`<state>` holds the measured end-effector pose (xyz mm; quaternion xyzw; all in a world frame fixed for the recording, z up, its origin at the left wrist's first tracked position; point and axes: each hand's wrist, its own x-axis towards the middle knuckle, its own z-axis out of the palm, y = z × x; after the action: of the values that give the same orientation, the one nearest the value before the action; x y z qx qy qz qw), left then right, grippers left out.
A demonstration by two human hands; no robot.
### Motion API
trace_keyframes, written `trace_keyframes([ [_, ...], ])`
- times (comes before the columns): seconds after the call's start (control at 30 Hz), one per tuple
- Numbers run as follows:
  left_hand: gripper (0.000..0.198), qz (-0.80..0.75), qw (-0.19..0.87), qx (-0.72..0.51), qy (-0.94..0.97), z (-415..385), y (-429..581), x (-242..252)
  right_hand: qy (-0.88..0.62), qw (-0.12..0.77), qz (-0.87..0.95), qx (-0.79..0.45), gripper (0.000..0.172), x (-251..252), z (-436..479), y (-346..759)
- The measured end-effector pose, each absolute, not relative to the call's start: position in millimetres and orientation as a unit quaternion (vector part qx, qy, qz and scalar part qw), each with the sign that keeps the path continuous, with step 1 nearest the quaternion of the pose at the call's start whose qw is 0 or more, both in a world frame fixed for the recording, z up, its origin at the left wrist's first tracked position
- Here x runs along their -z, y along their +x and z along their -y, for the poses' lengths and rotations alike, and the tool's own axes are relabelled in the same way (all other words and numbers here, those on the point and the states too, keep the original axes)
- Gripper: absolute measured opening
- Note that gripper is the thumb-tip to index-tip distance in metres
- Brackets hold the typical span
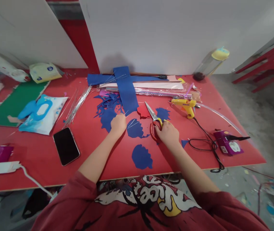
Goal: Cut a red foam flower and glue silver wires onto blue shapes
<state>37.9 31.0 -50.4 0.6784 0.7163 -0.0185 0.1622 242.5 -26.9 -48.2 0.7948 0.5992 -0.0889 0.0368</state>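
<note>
I have the right grip (168, 133) closed around the handles of the scissors (154, 116), whose blades point away from the body, with the tips over a red cut-out (142, 111). The left grip (119, 124) is curled closed, apparently on a thin wire (127, 113), though the strand is so fine from here that I can't be sure how it is pinched.

Between the two I see a blue cut-out (135, 128) lying flat with a scalloped edge; a second blue piece (142, 156) lies nearer the front edge of the red bench (112, 171). Blue scraps (108, 102) are heaped just beyond the left grip, and past them two blue strips (128, 94) lie crossed.

Farther left I have a bundle of wires (78, 105), a phone (66, 146) and a wipes packet (45, 114). Out to the right are a yellow glue gun (187, 106), a purple box (227, 143) and, at the back, a yellow-lidded bottle (210, 64).
</note>
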Motion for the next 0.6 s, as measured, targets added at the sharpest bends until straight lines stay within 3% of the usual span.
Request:
trace_keyframes([
  [0.13, 0.028, -0.725, 0.151, 0.007, 0.672, -24, 36, 46, 0.764, -0.002, -0.646, 0.016, 0.035, 38, 31, 234],
  [0.33, 0.032, -0.739, 0.116, -0.015, 0.664, -2, 28, 46, 0.577, -0.080, -0.808, 0.085, 0.024, 37, 1, 198],
  [0.6, 0.035, -0.745, 0.064, -0.069, 0.661, 10, 9, 60, 0.469, -0.056, -0.879, 0.067, 0.023, 68, -58, 152],
])
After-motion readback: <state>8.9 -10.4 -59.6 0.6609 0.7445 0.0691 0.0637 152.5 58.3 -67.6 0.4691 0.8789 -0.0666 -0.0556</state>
